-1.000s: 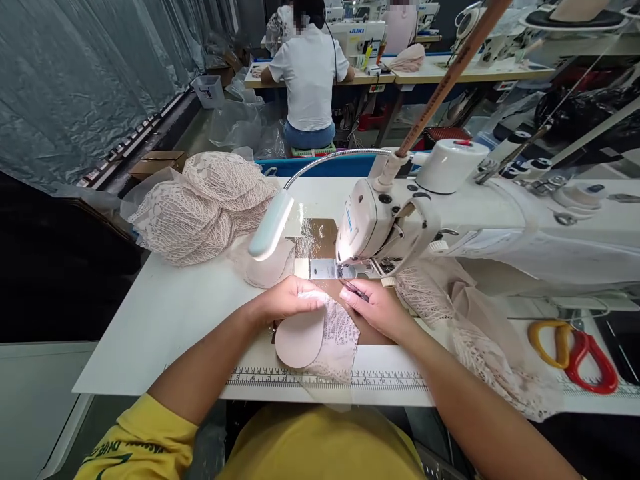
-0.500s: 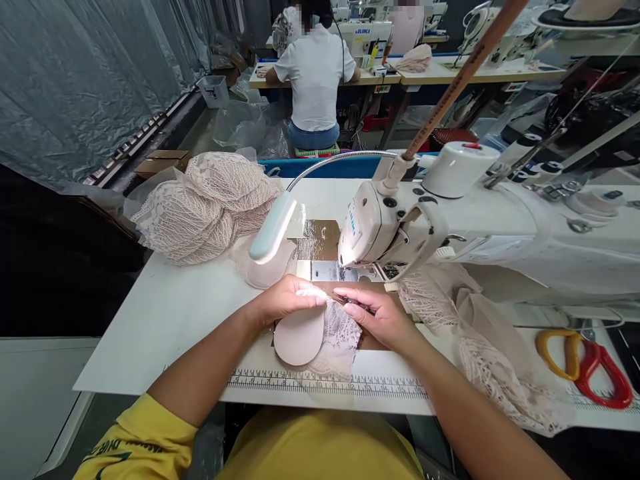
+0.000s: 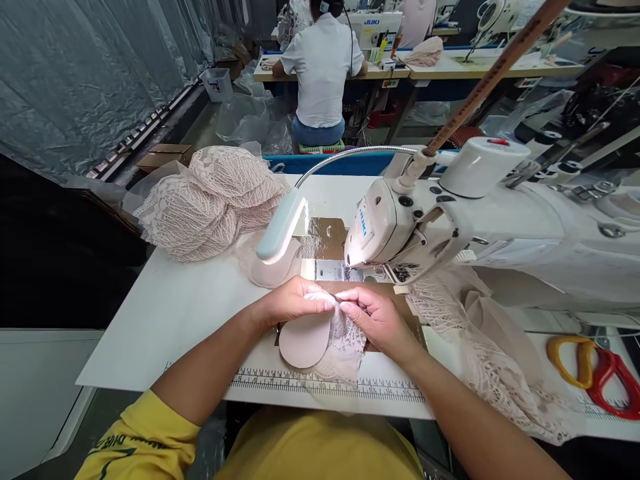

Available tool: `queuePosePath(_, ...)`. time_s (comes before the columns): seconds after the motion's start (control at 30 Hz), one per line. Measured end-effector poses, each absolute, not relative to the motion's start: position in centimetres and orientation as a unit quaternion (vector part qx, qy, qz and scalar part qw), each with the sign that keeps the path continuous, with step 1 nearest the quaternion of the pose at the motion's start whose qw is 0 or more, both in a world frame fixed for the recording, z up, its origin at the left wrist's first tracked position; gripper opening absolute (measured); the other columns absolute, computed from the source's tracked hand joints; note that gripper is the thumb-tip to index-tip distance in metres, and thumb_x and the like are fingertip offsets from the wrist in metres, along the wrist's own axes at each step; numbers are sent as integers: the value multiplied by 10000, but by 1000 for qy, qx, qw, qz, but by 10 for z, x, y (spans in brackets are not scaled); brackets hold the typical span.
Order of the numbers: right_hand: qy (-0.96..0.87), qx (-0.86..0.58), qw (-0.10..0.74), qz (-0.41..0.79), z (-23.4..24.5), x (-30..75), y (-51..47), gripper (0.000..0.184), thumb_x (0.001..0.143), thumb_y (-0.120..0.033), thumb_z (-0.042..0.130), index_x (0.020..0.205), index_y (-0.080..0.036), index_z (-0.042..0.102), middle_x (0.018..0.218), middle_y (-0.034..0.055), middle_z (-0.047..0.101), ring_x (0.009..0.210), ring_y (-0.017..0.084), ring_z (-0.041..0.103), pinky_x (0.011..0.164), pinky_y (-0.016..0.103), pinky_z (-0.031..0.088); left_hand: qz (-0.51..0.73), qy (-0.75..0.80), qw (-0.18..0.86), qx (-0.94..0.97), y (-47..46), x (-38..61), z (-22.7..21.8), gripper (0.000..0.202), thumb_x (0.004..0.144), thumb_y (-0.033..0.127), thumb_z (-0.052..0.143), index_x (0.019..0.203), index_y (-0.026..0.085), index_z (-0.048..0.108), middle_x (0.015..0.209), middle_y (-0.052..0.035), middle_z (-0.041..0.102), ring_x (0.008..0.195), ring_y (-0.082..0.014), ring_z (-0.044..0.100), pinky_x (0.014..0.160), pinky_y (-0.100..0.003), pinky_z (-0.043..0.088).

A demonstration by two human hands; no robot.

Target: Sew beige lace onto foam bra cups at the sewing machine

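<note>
Bra cup (image 3: 305, 339) with lace (image 3: 347, 348) is lying at six o'clock of the sewing machine (image 3: 385, 227), left hand (image 3: 293, 305) and right hand (image 3: 376, 319) pinching its top edge, fingers closed; seemingly light, floppy, best gripped edgewise.

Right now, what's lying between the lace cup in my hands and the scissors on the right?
In the head view, a loose heap of lace fabric lies on the table between the lace cup and the scissors.
</note>
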State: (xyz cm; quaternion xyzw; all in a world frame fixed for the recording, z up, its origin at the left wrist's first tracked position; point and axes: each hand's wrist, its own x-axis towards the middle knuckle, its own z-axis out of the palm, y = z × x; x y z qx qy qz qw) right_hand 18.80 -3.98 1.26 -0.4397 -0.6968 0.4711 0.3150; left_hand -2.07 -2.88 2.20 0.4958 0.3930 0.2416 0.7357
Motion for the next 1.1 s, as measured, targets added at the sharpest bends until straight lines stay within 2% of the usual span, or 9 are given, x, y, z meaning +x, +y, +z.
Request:
queuePosePath(0.17,-642,-447,330,528,9,186,-35,417,780,-412,653,1133,-205,574,931,55,647,894,200,618,765,317,502,211,351,700,584,-24,-23,23,334,780,388,688,976,117,691,835,-59,626,757,-161,544,647,-249,424)
queuePosePath(0.3,-685,-465,217,517,15,192,-31,218,828,-391,590,881,-186,642,803,33,640,774,185,594,687,304,467,142,333,674,643,-20,-41,33,380,756,280,686,1102,131,636,872,-33,620,713,-128,537,604,-209,412)
queuePosePath(0.4,-725,-437,199,494,19,201,-28,231,831,-388,581,726,-183,591,793,31,614,741,172,553,670,295,436,145,360,632,671,-19,-51,38,382,757,230,654,1130,155,618,914,-27,618,737,-129,537,626,-209,417)
queuePosePath(0.5,-730,-411,222,499,18,201,-27,251,798,-426,620,761,-188,554,896,35,606,710,146,524,623,270,417,167,377,590,694,-22,-48,36,407,767,211,631,1169,156,598,873,-22,601,721,-127,518,625,-214,403)
queuePosePath(0.63,-722,-449,216,480,16,188,-30,252,775,-411,654,893,-201,581,824,4,607,681,143,525,595,261,405,187,385,544,722,-29,-33,38,487,784,224,623,1263,185,548,845,-19,589,686,-125,502,592,-216,387)
queuePosePath(0.73,-744,-433,203,468,15,185,-34,203,858,-385,553,844,-194,620,773,8,607,706,157,534,614,271,398,235,406,519,714,-34,-35,48,504,793,231,619,1287,199,526,1011,-54,598,844,-159,545,708,-241,442)
queuePosePath(0.8,-747,-418,209,473,16,189,-36,226,885,-373,515,801,-190,617,733,4,587,689,152,519,611,269,388,255,444,508,693,-36,-45,54,419,795,270,634,1201,181,579,1015,-60,599,885,-167,549,763,-259,450)
queuePosePath(0.93,-745,-390,250,480,18,198,-40,197,883,-366,536,811,-195,602,747,1,585,691,145,516,628,262,385,179,496,579,622,-43,-61,53,322,746,398,708,940,147,651,837,-32,599,773,-148,549,696,-249,439)
queuePosePath(1.1,-758,-369,240,482,20,200,-41,192,888,-371,514,834,-207,599,754,5,601,694,153,536,619,260,389,218,406,721,517,-55,-44,36,375,738,393,720,991,133,624,822,-29,576,700,-120,526,603,-218,405)
